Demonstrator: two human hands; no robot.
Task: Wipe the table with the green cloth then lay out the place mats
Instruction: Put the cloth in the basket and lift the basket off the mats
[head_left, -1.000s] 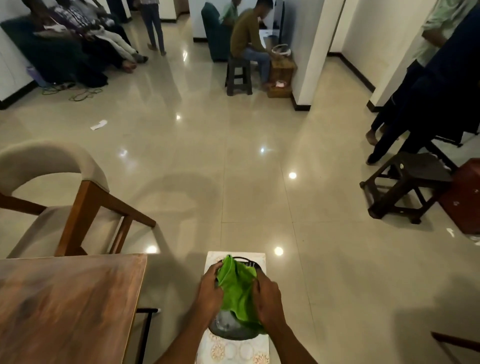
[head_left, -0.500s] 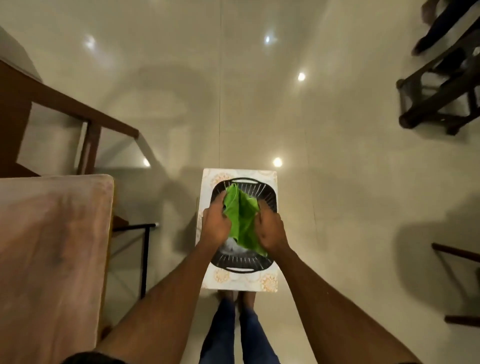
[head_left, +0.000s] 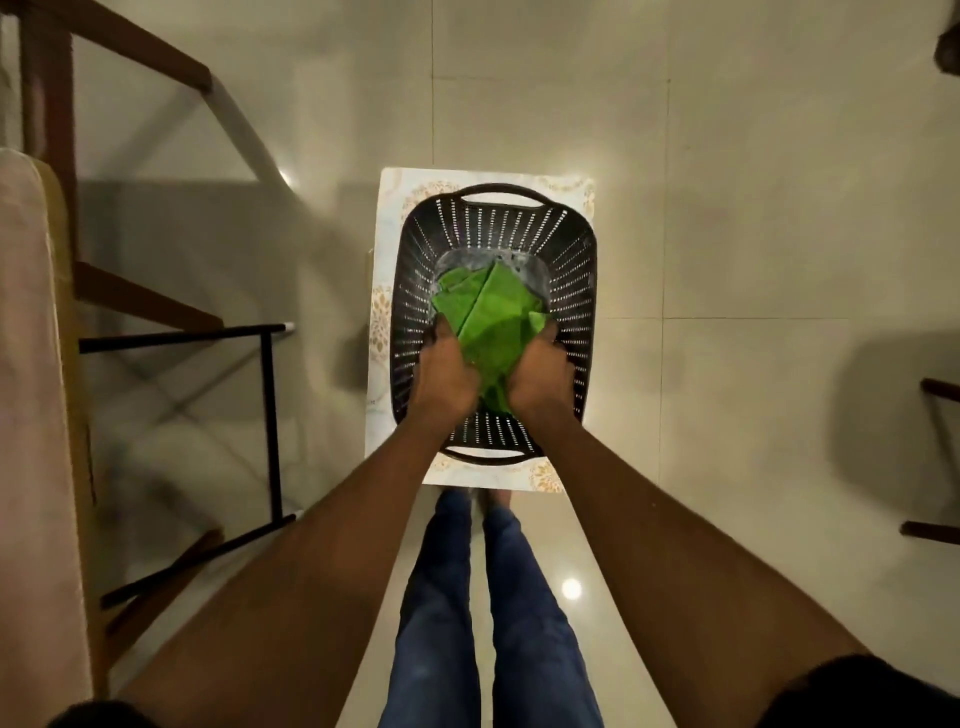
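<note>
A folded green cloth lies inside a dark perforated plastic basket. The basket stands on a small white surface with gold floral print, straight below me. My left hand grips the cloth's left side and my right hand grips its right side, both reaching down into the basket. The fingertips are hidden in the cloth folds. The wooden table shows only as a pale strip along the left edge.
A wooden chair frame and black metal table legs stand at the left. My legs in blue jeans are under the basket. Dark stool legs poke in at the right. Glossy tiled floor surrounds everything.
My view has tilted from the room down onto the basket. Both hands have pushed the green cloth lower, from above the rim down into the basket.
</note>
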